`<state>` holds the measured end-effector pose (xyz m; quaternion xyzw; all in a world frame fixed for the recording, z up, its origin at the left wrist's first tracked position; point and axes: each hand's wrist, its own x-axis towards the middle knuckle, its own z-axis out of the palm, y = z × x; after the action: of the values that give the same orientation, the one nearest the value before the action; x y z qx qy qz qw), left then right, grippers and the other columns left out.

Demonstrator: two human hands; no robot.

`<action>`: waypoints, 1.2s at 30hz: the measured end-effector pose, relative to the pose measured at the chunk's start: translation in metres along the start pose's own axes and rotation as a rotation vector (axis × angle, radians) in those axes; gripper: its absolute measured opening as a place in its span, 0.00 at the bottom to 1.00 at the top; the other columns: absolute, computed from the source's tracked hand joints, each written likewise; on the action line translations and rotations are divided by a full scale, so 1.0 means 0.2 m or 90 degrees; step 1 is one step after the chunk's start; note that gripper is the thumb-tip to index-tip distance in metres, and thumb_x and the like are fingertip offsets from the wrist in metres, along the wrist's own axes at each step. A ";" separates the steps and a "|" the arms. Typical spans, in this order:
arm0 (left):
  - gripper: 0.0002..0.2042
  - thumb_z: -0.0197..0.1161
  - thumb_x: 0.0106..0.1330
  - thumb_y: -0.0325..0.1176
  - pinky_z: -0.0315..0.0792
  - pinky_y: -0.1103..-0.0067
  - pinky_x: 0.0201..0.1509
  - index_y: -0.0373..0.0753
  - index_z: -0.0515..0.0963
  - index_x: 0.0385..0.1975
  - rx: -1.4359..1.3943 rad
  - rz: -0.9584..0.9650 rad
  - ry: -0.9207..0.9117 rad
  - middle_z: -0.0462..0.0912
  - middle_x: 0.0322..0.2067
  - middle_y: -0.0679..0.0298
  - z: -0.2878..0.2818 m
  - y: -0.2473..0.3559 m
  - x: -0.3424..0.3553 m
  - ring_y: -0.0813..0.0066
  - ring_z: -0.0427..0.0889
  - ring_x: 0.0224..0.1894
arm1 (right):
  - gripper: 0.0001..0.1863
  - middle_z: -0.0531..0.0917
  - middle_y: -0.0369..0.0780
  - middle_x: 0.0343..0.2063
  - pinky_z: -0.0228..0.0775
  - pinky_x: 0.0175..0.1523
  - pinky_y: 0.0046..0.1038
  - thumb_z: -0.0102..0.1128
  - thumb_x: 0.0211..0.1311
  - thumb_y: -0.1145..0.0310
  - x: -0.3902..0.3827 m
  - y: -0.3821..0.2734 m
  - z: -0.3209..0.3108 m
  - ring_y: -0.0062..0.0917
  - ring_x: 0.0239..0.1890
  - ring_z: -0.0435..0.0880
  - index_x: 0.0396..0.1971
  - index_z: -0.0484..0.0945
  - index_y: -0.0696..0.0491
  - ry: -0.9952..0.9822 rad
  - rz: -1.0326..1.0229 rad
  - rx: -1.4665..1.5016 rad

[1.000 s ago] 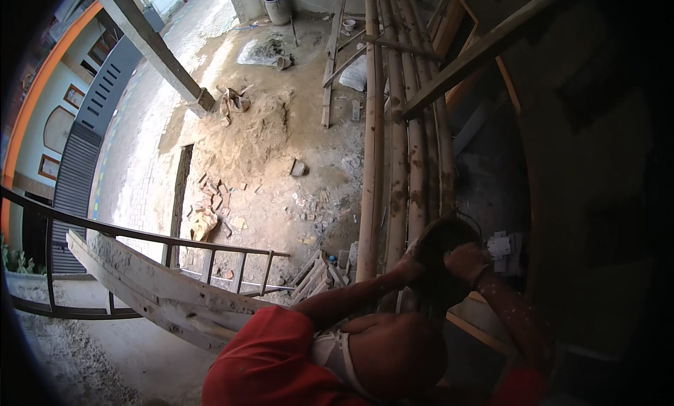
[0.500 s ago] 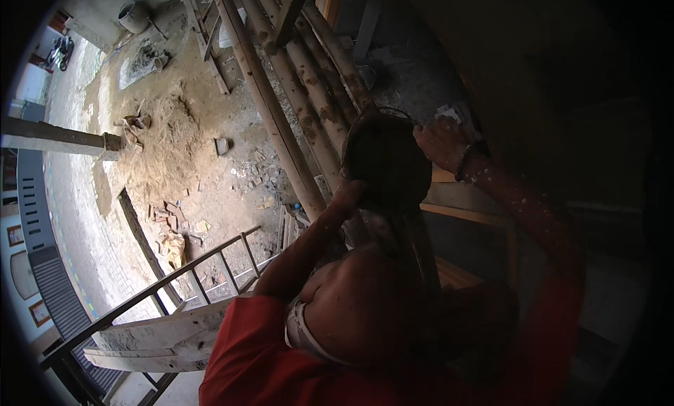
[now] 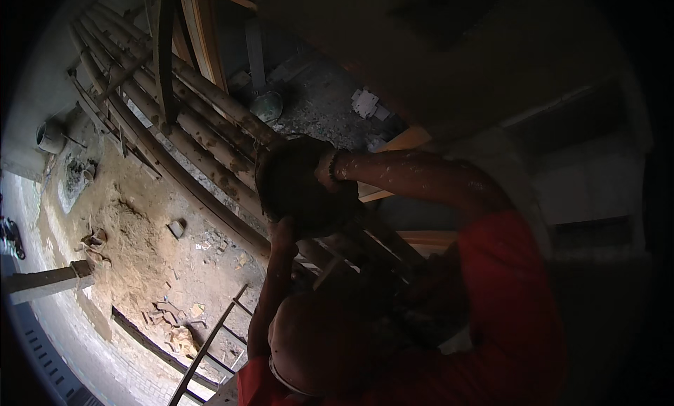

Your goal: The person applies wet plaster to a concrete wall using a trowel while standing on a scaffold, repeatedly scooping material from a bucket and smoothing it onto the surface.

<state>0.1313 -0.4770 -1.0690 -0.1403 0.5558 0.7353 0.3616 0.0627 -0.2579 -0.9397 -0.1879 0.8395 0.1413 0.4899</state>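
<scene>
A grey tub (image 3: 50,136) stands at the upper left. Long poles (image 3: 217,215) slant toward the centre, where the left hand (image 3: 283,232) pinches the lower edge of a dark bucket (image 3: 298,188). The right hand (image 3: 326,171) meets its right side; shadow hides the fingers, so I cannot tell its grip. White pieces (image 3: 365,103) lie beyond, upper centre.

No readable text, no legible labels or numbers, no signs that can be made out
</scene>
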 end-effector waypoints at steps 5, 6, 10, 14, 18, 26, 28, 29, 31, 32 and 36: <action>0.21 0.58 0.60 0.31 0.77 0.77 0.38 0.29 0.70 0.53 -0.063 -0.075 -0.057 0.78 0.41 0.59 0.12 0.04 -0.02 0.72 0.80 0.37 | 0.15 0.86 0.42 0.33 0.76 0.40 0.39 0.60 0.51 0.61 0.36 0.14 0.49 0.35 0.37 0.85 0.38 0.84 0.50 -0.047 0.095 0.266; 0.21 0.58 0.60 0.30 0.77 0.77 0.38 0.29 0.70 0.53 -0.076 -0.058 -0.040 0.78 0.40 0.59 0.07 0.06 -0.02 0.71 0.80 0.36 | 0.14 0.85 0.44 0.31 0.76 0.40 0.39 0.60 0.51 0.61 0.27 0.10 0.38 0.36 0.36 0.84 0.35 0.84 0.53 -0.064 0.066 0.307; 0.20 0.54 0.59 0.29 0.82 0.71 0.37 0.23 0.72 0.49 -0.049 0.006 -0.013 0.80 0.41 0.51 0.09 0.08 -0.03 0.61 0.84 0.39 | 0.11 0.82 0.43 0.21 0.76 0.31 0.38 0.60 0.55 0.63 -0.14 -0.07 0.15 0.33 0.24 0.82 0.28 0.81 0.56 -0.114 0.109 0.441; 0.19 0.54 0.59 0.30 0.82 0.72 0.40 0.23 0.72 0.48 -0.085 0.011 -0.058 0.80 0.40 0.50 0.05 0.02 0.02 0.61 0.84 0.39 | 0.09 0.77 0.39 0.18 0.71 0.21 0.31 0.59 0.59 0.63 -0.21 -0.20 0.18 0.24 0.18 0.78 0.28 0.75 0.53 -0.053 0.072 0.846; 0.18 0.55 0.60 0.32 0.80 0.72 0.41 0.25 0.74 0.46 -0.093 0.011 -0.084 0.80 0.40 0.51 0.04 0.04 -0.03 0.62 0.84 0.38 | 0.11 0.73 0.36 0.18 0.66 0.19 0.26 0.58 0.61 0.61 -0.20 -0.20 0.26 0.20 0.16 0.73 0.32 0.72 0.52 -0.048 0.050 1.130; 0.17 0.57 0.61 0.34 0.78 0.73 0.40 0.27 0.76 0.45 -0.091 0.031 -0.044 0.80 0.38 0.55 0.02 0.06 -0.05 0.65 0.82 0.37 | 0.11 0.81 0.48 0.26 0.73 0.40 0.41 0.54 0.61 0.62 -0.50 -0.06 0.14 0.42 0.34 0.82 0.39 0.76 0.51 0.396 0.141 0.375; 0.19 0.57 0.58 0.31 0.79 0.73 0.42 0.27 0.74 0.48 -0.082 0.020 -0.051 0.80 0.41 0.55 0.04 0.10 -0.07 0.64 0.82 0.40 | 0.10 0.82 0.48 0.26 0.75 0.39 0.42 0.54 0.60 0.63 -0.49 -0.06 0.15 0.43 0.35 0.83 0.38 0.76 0.51 0.414 0.192 0.260; 0.21 0.56 0.56 0.28 0.79 0.72 0.45 0.26 0.72 0.51 -0.082 0.010 -0.055 0.79 0.43 0.54 0.04 0.12 -0.07 0.64 0.82 0.41 | 0.10 0.82 0.48 0.26 0.75 0.38 0.42 0.54 0.59 0.63 -0.39 -0.08 0.19 0.43 0.35 0.83 0.37 0.75 0.52 0.441 0.185 0.199; 0.24 0.55 0.54 0.25 0.79 0.72 0.46 0.25 0.70 0.54 -0.090 0.009 -0.080 0.79 0.45 0.54 0.07 0.13 -0.08 0.64 0.82 0.43 | 0.10 0.82 0.48 0.26 0.77 0.36 0.41 0.54 0.58 0.65 -0.24 -0.10 0.30 0.44 0.33 0.84 0.37 0.75 0.54 0.492 0.191 0.072; 0.24 0.55 0.54 0.25 0.79 0.72 0.46 0.25 0.70 0.54 -0.098 0.021 -0.079 0.79 0.45 0.53 0.07 0.13 -0.07 0.64 0.82 0.43 | 0.11 0.82 0.48 0.25 0.78 0.36 0.41 0.54 0.57 0.65 -0.15 -0.14 0.34 0.43 0.33 0.84 0.36 0.75 0.55 0.464 0.161 0.073; 0.24 0.55 0.55 0.26 0.79 0.73 0.44 0.25 0.70 0.54 -0.106 0.059 -0.062 0.79 0.44 0.53 0.05 0.08 -0.05 0.64 0.82 0.42 | 0.12 0.81 0.48 0.24 0.78 0.36 0.42 0.54 0.56 0.66 -0.12 -0.26 0.33 0.43 0.32 0.84 0.35 0.76 0.57 0.361 0.060 0.098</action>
<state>0.1288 -0.4736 -1.0484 -0.1083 0.4805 0.8009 0.3405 0.1469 -0.2715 -0.9532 -0.1429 0.9589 0.0420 0.2414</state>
